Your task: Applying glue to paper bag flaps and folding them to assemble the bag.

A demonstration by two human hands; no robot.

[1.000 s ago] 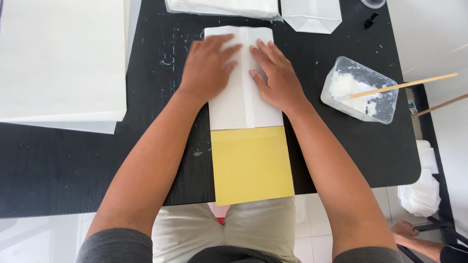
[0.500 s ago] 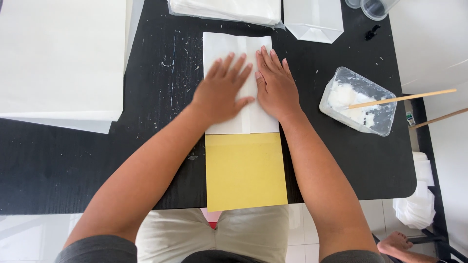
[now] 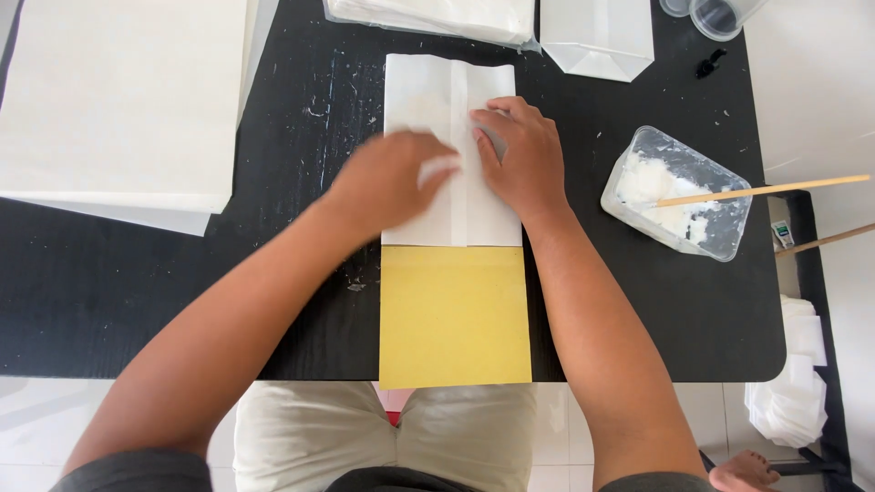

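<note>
Black table (image 3: 118, 273): both hands flat on folded white paper (image 3: 428, 91).

Left hand (image 3: 387, 182) slid leftward (blurred) across folded white paper (image 3: 450, 150).

Clear plastic tub of white paste (image 3: 679, 193) at table's right, white paper bag (image 3: 598, 36) at top edge

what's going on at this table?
A person is pressing both hands on a folded white paper sheet lying on a black table. The right hand lies flat by the centre fold; the left hand is blurred beside it. A yellow board sticks out from under the sheet. To the right stands a clear tub of white paste with a stick in it.
</note>
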